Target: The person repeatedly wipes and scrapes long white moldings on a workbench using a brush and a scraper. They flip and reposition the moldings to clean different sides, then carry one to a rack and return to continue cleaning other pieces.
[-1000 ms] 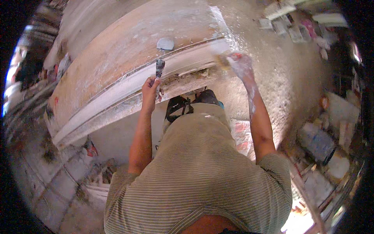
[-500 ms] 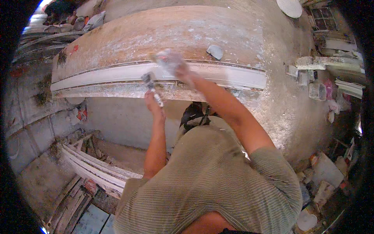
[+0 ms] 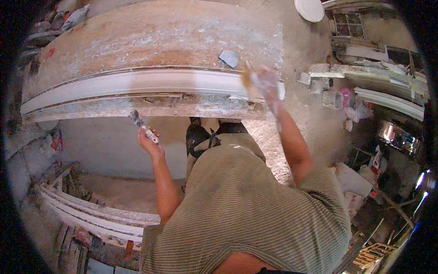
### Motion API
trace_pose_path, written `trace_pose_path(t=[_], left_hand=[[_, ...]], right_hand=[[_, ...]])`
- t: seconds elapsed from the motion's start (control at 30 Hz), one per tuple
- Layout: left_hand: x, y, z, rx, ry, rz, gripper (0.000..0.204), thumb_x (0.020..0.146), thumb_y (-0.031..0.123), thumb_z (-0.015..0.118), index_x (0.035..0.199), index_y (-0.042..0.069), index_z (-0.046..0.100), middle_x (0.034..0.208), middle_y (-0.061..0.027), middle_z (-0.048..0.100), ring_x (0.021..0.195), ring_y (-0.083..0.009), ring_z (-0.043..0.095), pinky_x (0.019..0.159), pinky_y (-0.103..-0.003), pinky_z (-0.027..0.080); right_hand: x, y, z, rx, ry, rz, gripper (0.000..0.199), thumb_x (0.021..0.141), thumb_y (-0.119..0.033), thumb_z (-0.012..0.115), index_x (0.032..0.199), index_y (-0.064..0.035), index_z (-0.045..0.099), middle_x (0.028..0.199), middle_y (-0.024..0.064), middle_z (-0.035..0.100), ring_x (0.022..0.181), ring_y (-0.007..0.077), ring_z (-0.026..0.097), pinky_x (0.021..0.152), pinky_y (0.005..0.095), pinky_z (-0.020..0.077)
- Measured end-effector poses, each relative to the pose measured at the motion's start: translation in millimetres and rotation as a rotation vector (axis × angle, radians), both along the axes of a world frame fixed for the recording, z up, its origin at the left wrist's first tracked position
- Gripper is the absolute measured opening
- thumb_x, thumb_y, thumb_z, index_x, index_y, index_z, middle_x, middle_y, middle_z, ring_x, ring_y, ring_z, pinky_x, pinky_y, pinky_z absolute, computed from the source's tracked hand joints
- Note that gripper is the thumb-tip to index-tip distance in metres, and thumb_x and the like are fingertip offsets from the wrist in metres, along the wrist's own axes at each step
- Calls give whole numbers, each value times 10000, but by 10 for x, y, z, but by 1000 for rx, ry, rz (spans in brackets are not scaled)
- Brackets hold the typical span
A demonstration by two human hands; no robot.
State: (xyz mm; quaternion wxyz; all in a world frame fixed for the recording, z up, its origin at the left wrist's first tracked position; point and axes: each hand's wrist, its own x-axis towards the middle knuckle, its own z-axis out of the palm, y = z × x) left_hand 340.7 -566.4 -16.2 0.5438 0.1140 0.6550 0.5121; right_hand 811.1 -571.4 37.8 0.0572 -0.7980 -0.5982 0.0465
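Left hand (image 3: pixel 150 139): fingers curled closed round the pale, smeared handle of a flat scraper with a dark, white-crusted blade (image 3: pixel 135 118); blade aimed forward and leftward.
Scraper tip: overlaps the near bench edge in view; contact cannot be told.
Right hand (image 3: pixel 267 83): forward and right of the left hand, white-dusted, motion-blurred; appears closed on a yellowish, blurred tool (image 3: pixel 247 79); finger spread and type of tool cannot be told.
Strip: long, white, ridged moulding (image 3: pixel 100 84), running crosswise ahead of the left hand; right end by the right hand. Duller pinkish-beige stretch near its middle. Tool contact unclear.
Bench: broad orange-brown top (image 3: pixel 132 39) with whitish blotches, under the strip and extending beyond both hands.
Offcut: flat, grey-blue, half-round piece (image 3: pixel 229 59) on the bench, just left of and beyond the right hand.
Rear left: white, ridged lengths (image 3: pixel 91 213), low, behind the left hand.
Right side: crumpled bright-pink plastic (image 3: pixel 345 97), well right of the right hand.
Far: round white disc (image 3: pixel 310 10), beyond the right hand.
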Motion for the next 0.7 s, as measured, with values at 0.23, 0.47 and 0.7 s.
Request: trace_pose_path(t=[0.23,0.47,0.7], left_hand=[[485,81,-76,120,-77,-39,140,923,201,481,971,85,544,773,-34,569,640,-145,564,535,-287,468],[1080,-291,-136,158,66,-32,168,910,178,510,1011,65,581,826,-19,589,713,-125,559,612,-269,452],[2267,-1041,-9,80,9,72,176,892,132,580,1054,62,588,887,-3,594,746,-106,559,618,-265,454]], right_hand=[[922,-362,165,81,-164,-99,271,835,-327,618,928,-72,639,792,142,633,718,303,618,673,396,499],[476,-185,90,122,137,2,268,842,-306,630,888,-43,644,815,151,644,832,308,629,749,415,489],[1420,-193,313,-110,204,-12,376,940,-339,516,1156,-41,590,1090,178,611,979,341,604,830,496,487]])
